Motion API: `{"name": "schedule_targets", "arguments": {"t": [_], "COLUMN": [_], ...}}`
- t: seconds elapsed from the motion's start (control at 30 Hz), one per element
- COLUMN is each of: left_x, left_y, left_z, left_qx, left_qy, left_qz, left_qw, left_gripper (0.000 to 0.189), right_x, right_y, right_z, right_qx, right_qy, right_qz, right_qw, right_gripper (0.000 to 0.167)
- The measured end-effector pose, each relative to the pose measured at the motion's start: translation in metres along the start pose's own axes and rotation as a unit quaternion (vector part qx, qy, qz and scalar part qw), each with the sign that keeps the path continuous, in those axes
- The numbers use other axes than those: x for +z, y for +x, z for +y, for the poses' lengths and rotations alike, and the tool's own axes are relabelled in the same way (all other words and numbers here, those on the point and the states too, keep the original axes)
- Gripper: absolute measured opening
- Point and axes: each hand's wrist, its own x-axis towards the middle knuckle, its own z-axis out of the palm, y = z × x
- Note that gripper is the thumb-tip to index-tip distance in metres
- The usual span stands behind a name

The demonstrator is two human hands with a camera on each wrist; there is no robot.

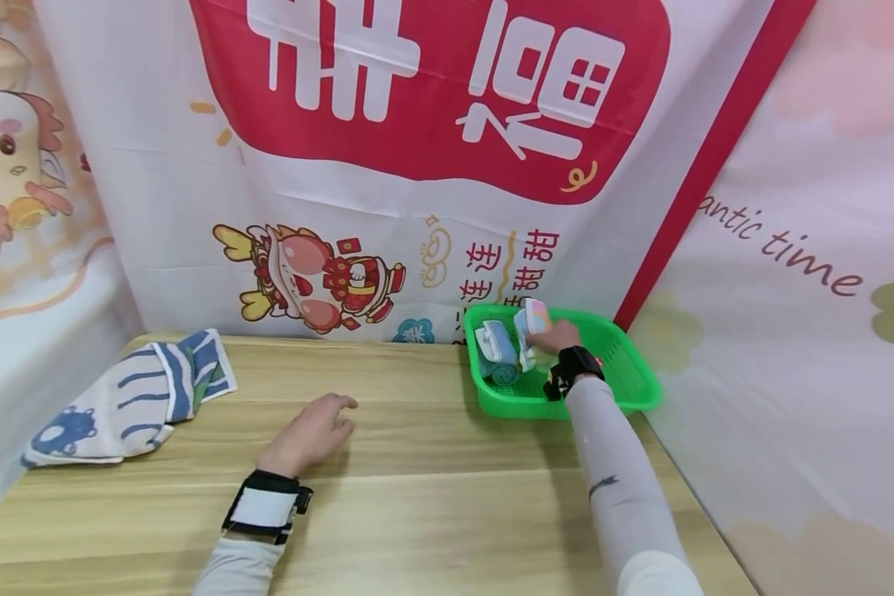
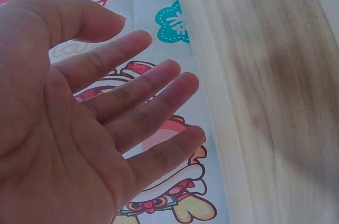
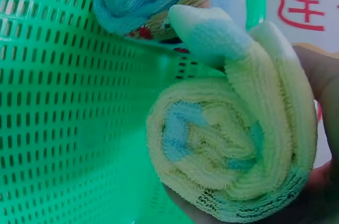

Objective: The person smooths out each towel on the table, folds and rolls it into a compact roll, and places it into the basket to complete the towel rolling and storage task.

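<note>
Inside the green plastic basket (image 1: 644,385), my right hand (image 1: 559,338) grips a rolled towel (image 3: 212,144). Its spiral end faces the right wrist camera, pale yellow with light blue patches, and one loose end sticks up from the roll. Beside it in the basket lies a blue rolled towel (image 1: 497,343), also seen in the right wrist view. My left hand (image 1: 313,434) is over the wooden table, left of the basket. Its palm and spread fingers (image 2: 159,113) show in the left wrist view, holding nothing.
A blue-and-white towel (image 1: 134,397) with stripes lies loosely folded at the table's left end. The wooden table (image 1: 417,513) meets a printed cloth (image 1: 358,199) hanging behind it. Another cloth wall (image 1: 790,372) stands close on the basket's right.
</note>
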Motion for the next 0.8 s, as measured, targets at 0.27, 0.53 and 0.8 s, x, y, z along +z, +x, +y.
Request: {"name": "schedule_targets", "arguments": {"t": [0.27,0.53,0.8], "left_x": [0.002,0.007,0.003], "left_y": [-0.001,-0.003,-0.001], "left_z": [-0.003,-0.007,-0.009], "left_qx": [-0.006,-0.023,-0.025], "left_qy": [-0.004,-0.01,-0.007], "left_qz": [-0.007,-0.009,-0.004], "left_qw": [0.9999,0.9996,0.9997], "left_gripper": [0.036,0.038,0.038], "right_x": [0.021,0.034,0.045], "right_y": [0.031,0.042,0.045], "right_z": [0.027,0.034,0.033], "right_qx": [0.01,0.028,0.024], "right_qy": [-0.045,-0.028,-0.054], "right_qz": [-0.062,-0.109,-0.122], "right_qw": [0.997,0.9932,0.9907], "right_gripper": [0.053,0.043,0.047]}}
